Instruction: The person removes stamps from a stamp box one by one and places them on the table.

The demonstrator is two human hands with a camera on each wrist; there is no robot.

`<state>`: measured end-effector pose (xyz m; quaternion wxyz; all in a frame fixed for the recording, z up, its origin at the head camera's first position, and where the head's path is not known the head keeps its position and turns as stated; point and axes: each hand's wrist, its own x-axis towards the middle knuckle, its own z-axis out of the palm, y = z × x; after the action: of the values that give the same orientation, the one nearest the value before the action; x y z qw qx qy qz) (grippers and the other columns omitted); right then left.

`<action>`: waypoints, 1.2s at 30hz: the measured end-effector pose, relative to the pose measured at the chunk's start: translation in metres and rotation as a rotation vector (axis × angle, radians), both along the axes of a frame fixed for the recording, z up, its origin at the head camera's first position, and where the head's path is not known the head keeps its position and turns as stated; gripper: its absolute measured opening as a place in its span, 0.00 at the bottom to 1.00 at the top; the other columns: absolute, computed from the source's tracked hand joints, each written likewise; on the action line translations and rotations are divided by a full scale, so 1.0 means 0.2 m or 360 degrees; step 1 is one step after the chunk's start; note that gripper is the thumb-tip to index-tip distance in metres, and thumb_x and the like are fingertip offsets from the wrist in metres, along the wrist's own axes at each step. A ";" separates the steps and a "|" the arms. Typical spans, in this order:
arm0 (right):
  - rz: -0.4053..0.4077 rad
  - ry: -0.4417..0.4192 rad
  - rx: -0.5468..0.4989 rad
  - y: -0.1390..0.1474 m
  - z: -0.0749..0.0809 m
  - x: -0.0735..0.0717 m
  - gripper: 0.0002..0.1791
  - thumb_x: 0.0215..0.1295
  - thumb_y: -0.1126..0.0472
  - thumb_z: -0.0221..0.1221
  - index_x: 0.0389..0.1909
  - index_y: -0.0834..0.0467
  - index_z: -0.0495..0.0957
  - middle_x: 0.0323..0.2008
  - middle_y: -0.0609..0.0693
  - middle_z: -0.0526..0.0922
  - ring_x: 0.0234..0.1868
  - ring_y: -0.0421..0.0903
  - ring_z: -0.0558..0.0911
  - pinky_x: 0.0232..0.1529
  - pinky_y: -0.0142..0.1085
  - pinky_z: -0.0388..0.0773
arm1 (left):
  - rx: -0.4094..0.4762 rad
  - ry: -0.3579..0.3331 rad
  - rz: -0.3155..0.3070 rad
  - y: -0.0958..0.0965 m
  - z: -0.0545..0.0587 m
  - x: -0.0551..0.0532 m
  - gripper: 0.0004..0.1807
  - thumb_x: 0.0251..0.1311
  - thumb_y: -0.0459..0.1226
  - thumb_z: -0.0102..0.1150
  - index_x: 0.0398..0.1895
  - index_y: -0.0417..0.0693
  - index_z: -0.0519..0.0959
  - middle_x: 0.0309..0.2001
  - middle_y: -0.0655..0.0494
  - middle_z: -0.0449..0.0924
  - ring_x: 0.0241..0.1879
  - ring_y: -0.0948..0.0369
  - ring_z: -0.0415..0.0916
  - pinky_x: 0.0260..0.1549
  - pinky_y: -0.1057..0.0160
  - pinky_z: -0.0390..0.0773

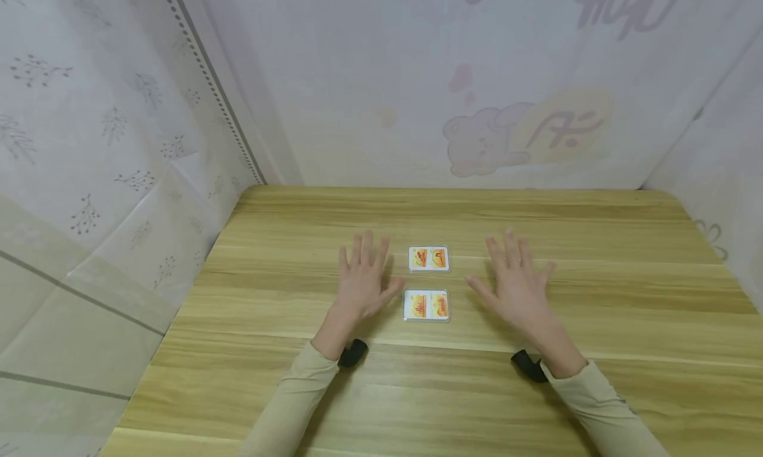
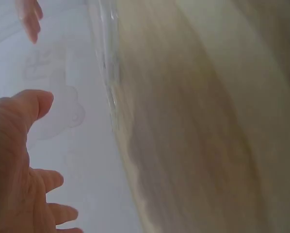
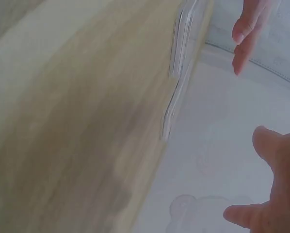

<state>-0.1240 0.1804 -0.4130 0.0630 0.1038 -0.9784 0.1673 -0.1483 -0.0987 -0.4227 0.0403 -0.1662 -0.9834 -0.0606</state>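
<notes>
Two clear-edged rectangular pieces with orange and yellow pictures lie one behind the other on the wooden table. The far picture piece (image 1: 429, 259) and the near picture piece (image 1: 426, 306) sit between the hands. To their left, my left hand (image 1: 362, 281) hovers palm down with fingers spread, its thumb tip close beside the near piece. My right hand (image 1: 520, 290) is over the table on the other side, fingers likewise spread, farther from the pieces. Neither hand holds anything. In the right wrist view the clear edges (image 3: 183, 43) of the pieces show side-on.
The wooden table (image 1: 447, 404) runs back to a pale printed cloth (image 1: 369, 99) with a bear drawing. Another patterned cloth (image 1: 119, 112) hangs along the left side. Black bands (image 1: 353, 354) circle both wrists below beige sleeves (image 1: 298, 397).
</notes>
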 end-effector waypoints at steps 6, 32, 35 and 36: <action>0.0068 0.0015 -0.0074 -0.05 0.00 0.00 0.46 0.60 0.39 0.57 0.71 0.60 0.52 0.70 0.65 0.49 0.68 0.67 0.49 0.51 0.76 0.41 | 0.0234 -0.0168 -0.0158 0.00 0.02 0.02 0.46 0.56 0.61 0.52 0.71 0.43 0.55 0.69 0.38 0.53 0.68 0.42 0.48 0.62 0.38 0.49; 0.0465 -0.0270 -0.0369 -0.22 -0.07 0.01 0.36 0.43 0.55 0.73 0.52 0.69 0.73 0.48 0.61 0.76 0.50 0.58 0.75 0.51 0.51 0.71 | 0.0496 -0.0509 -0.0365 0.01 -0.03 0.07 0.40 0.34 0.46 0.78 0.54 0.42 0.73 0.50 0.48 0.71 0.51 0.50 0.64 0.52 0.51 0.65; 0.0468 -0.0297 -0.0364 -0.23 -0.08 0.01 0.36 0.42 0.56 0.74 0.52 0.68 0.73 0.48 0.60 0.76 0.51 0.58 0.74 0.53 0.50 0.71 | 0.0528 -0.0515 -0.0356 0.02 -0.03 0.07 0.37 0.35 0.44 0.77 0.53 0.42 0.73 0.49 0.48 0.71 0.51 0.50 0.64 0.51 0.51 0.65; 0.0471 -0.0301 -0.0361 -0.24 -0.08 0.01 0.36 0.41 0.57 0.74 0.52 0.68 0.73 0.48 0.60 0.76 0.51 0.58 0.74 0.53 0.50 0.70 | 0.0538 -0.0517 -0.0353 0.02 -0.04 0.07 0.37 0.35 0.43 0.77 0.52 0.42 0.74 0.49 0.48 0.71 0.51 0.50 0.64 0.51 0.51 0.65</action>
<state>-0.1224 0.1333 -0.4284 -0.0431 0.2224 -0.9289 0.2928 -0.1335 -0.0952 -0.4298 -0.0977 -0.2521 -0.9287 -0.2539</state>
